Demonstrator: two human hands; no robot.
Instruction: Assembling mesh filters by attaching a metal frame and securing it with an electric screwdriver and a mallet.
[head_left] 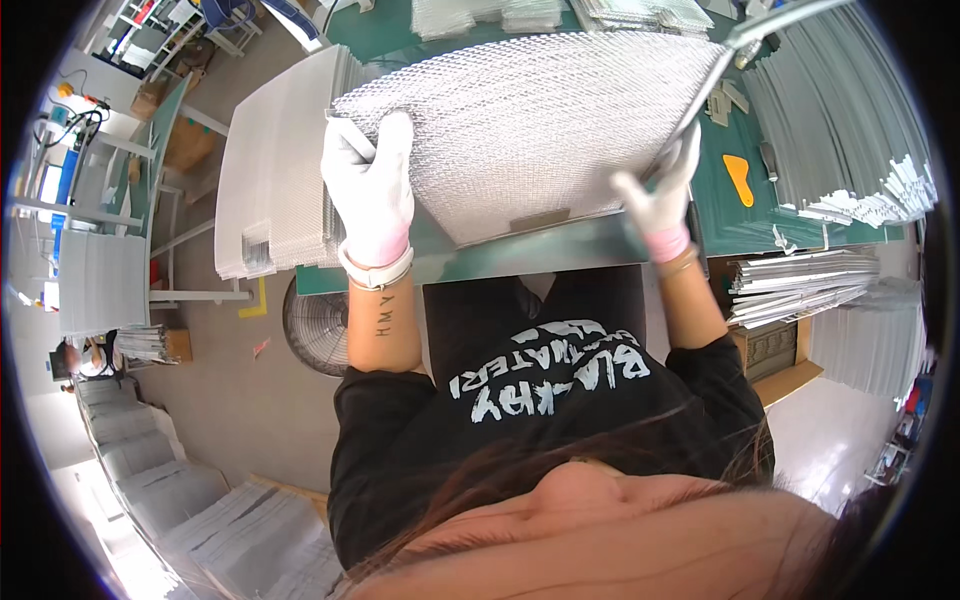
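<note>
The mesh panel (530, 130) is a large, silver-grey sheet of expanded metal with a fine diamond weave and a dull sheen. It is lying over the near part of the green workbench (520, 255), occupying the centre of the view from about 9 o'clock to 3 o'clock of the bench area. Its near corner is pointing toward 6 o'clock and is reaching close to the bench's front edge.

The left hand (372, 190), in a white glove, is closing around the panel's left edge at roughly 9 o'clock of the sheet, with the fingers wrapping over the top. The right hand (662, 195), also gloved, is pinching the panel's right edge at roughly 4 o'clock. A thin metal strip (745, 40) is running along that right edge toward 1 o'clock.

Edges and clearance:
- At 9 o'clock, a stack of similar mesh sheets (275, 170) is sitting just beside the left hand, and the panel's left edge is overlapping it.
- At 3 o'clock, bare green bench surface is showing, with an orange scraper (740, 178) lying on it, apart from the panel.
- Beyond that, at 2 to 3 o'clock, bundles of grey metal strips (850, 130) are filling the bench's far right.
- At 12 o'clock, further mesh pieces (520, 14) are lying near the panel's far edge.
- At 7 o'clock, below the bench, a floor fan (315, 325) is standing.
</note>
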